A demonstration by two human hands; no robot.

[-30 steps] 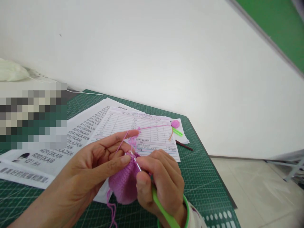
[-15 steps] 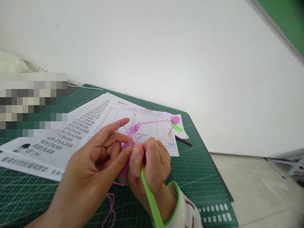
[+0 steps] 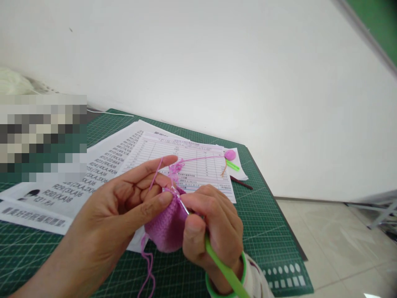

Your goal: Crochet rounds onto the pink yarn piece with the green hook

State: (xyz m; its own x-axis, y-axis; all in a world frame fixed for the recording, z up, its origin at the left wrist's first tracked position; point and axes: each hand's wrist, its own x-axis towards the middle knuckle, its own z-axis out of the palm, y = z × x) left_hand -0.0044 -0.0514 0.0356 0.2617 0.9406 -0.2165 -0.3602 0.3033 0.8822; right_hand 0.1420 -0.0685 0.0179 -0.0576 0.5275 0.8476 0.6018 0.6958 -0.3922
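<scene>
Between my hands hangs a pink crocheted piece (image 3: 166, 229), cup-like in form. My left hand (image 3: 124, 198) pinches its top edge between thumb and fingers, and a strand of pink yarn (image 3: 156, 171) runs over the raised index finger. A crochet hook (image 3: 221, 263) with a green handle and metal shaft is gripped in my right hand (image 3: 214, 225). The hook's tip meets the piece's edge by my left thumb, with yarn about it. Loose pink yarn (image 3: 176, 167) lies tangled just beyond my fingers, and another strand dangles below the piece.
Printed sheets (image 3: 198, 174) lie on a green cutting mat (image 3: 260, 215). Toward the back right are a small pink ball (image 3: 230, 155), a bright green clip-like item (image 3: 232, 165) and a dark thin stick (image 3: 242, 183). A white wall (image 3: 217, 74) stands behind.
My right hand has moved right and slightly down, drawing the hook back so its metal shaft shows. More of the pink piece is now visible. My left hand has shifted slightly right.
</scene>
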